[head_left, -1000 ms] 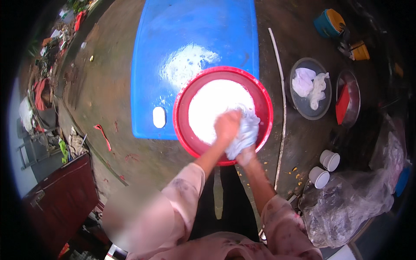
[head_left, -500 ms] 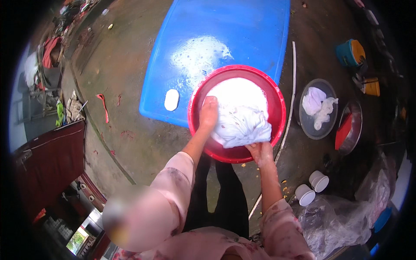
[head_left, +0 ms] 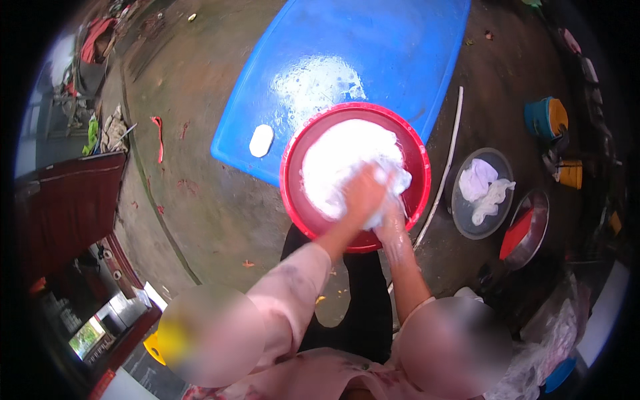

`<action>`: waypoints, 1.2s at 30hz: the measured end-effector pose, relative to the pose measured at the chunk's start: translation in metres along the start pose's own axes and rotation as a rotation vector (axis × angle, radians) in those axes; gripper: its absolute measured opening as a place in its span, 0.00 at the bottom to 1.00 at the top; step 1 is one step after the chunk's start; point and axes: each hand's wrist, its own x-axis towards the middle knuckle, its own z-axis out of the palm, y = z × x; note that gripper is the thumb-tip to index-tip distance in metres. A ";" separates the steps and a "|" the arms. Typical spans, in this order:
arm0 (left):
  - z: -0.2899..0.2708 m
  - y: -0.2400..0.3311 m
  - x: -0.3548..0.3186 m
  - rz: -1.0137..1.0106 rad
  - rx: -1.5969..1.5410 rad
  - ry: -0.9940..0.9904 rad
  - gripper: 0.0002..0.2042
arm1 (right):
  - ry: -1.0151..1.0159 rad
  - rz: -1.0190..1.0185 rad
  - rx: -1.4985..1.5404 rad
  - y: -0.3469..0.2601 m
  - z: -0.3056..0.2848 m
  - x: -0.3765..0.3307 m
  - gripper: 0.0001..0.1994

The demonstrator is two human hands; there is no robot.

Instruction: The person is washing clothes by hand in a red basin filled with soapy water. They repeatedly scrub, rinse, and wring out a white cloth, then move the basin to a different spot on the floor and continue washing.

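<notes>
A wet white cloth (head_left: 398, 179) is bunched up inside a red basin (head_left: 288, 177), over thick white suds (head_left: 333, 157). My left hand (head_left: 365, 195), slightly blurred, is closed on the cloth and presses against its left side. Beneath and to the right, my right hand (head_left: 391, 220) grips the same cloth; its fingers are partly hidden by the fabric and the left hand. The basin overlaps the near edge of a wet blue tabletop (head_left: 373, 53). A white oval bar (head_left: 261, 141) lies on that top, left of the basin.
To the right stand a grey basin (head_left: 460, 220) holding pale cloths (head_left: 490, 193) and a metal basin (head_left: 543, 230) with a red object (head_left: 517, 235). A white pipe (head_left: 451, 153) runs along the ground. Farther right are a blue-and-yellow bucket (head_left: 545, 119) and clear plastic sheeting (head_left: 550, 333).
My left hand has moved right and down from the basin's left side onto the cloth. The cloth, spread out before, is now bunched between both hands.
</notes>
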 end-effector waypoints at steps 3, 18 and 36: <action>-0.007 -0.016 0.028 -0.188 -0.220 0.162 0.26 | 0.074 -0.088 -0.311 -0.018 0.031 -0.011 0.20; -0.012 -0.096 0.034 -0.296 -0.667 0.284 0.24 | -0.081 0.230 -0.288 -0.078 -0.033 -0.018 0.38; -0.002 -0.034 0.011 -0.192 -0.184 0.280 0.10 | -0.355 0.122 -0.257 -0.067 0.024 -0.016 0.24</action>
